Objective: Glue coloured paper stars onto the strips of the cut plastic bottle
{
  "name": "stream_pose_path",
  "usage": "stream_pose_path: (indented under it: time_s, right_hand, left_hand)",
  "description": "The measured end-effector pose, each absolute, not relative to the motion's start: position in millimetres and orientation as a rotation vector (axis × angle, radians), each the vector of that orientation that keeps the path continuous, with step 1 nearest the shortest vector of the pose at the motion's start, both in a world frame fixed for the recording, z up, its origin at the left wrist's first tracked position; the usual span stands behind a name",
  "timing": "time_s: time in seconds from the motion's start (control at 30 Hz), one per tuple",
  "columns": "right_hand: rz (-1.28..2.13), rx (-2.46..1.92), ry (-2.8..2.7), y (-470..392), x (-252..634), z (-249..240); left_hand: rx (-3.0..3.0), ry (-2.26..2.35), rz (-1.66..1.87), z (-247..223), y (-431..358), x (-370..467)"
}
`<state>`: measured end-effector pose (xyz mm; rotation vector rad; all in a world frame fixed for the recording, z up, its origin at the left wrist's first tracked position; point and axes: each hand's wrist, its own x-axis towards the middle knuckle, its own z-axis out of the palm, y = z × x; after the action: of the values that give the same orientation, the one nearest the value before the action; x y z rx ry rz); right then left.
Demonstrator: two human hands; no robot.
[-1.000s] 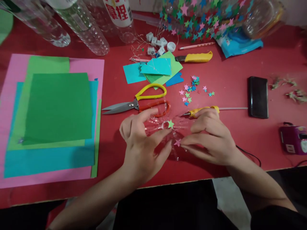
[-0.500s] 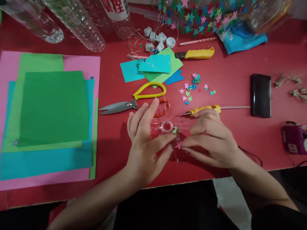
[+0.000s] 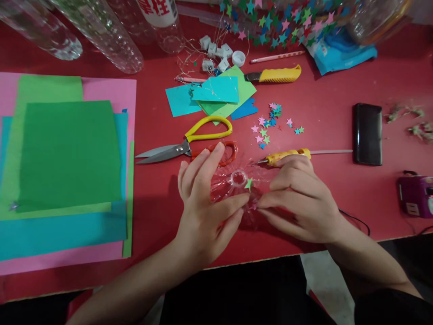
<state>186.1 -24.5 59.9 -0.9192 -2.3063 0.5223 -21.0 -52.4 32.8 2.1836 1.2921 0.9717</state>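
Observation:
A clear plastic bottle top cut into thin strips lies under my hands, its ring-shaped neck facing up. A light green paper star sits on it beside the neck. My left hand pinches one strip between thumb and index finger, the other fingers raised and spread. My right hand holds a small pink star by its fingertips against that strip. Behind the right knuckles lies a yellow hot glue gun, nozzle to the left; its handle is hidden. Scissors rest just beyond my left fingers.
Coloured paper sheets are stacked at left. Loose paper stars, a yellow utility knife, paper offcuts and plastic bottles lie farther back. A black phone-like slab and a purple box are at right.
Both hands and the plastic piece have shifted very slightly, and the pink star is more covered by the fingertips. The view has turned a little, moving the left-side things leftward.

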Motion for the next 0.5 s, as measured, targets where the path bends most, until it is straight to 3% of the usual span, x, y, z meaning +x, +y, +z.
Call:
stream_pose_path:
  time_s: [0.5]
  right_hand:
    - [0.654, -0.944, -2.265, -28.0, 188.7, 67.3]
  left_hand:
    - [2.129, 1.239, 0.871, 36.9, -48.6, -25.9]
